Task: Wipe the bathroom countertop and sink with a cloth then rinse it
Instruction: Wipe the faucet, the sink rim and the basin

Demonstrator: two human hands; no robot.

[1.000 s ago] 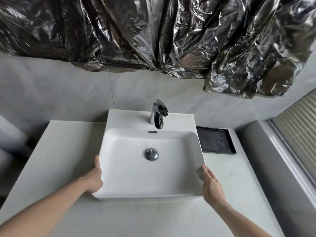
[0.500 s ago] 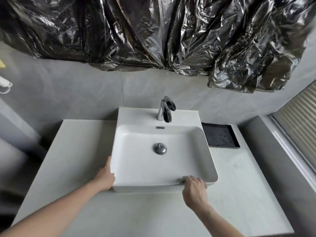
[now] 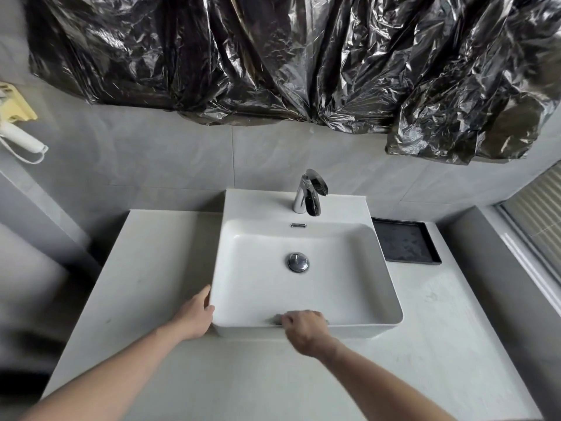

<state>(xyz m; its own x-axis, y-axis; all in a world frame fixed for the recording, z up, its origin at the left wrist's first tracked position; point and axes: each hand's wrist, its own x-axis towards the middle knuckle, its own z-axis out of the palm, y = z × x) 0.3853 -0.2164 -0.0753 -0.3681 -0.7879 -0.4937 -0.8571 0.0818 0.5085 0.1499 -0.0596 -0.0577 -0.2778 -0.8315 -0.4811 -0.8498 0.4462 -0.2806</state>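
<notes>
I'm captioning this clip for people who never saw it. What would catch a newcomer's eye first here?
The crumpled black plastic sheet draped across the wall above dominates the view. Below it sits the white sink with its chrome faucet at the back. At the sink's near rim the right hand presses a grey cloth, while the left hand rests on the near left corner.

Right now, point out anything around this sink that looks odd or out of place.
Crumpled black plastic sheeting hangs across the wall above the tap, where a mirror would usually be. Nothing looks spilled or broken on the sink or the countertop.
</notes>
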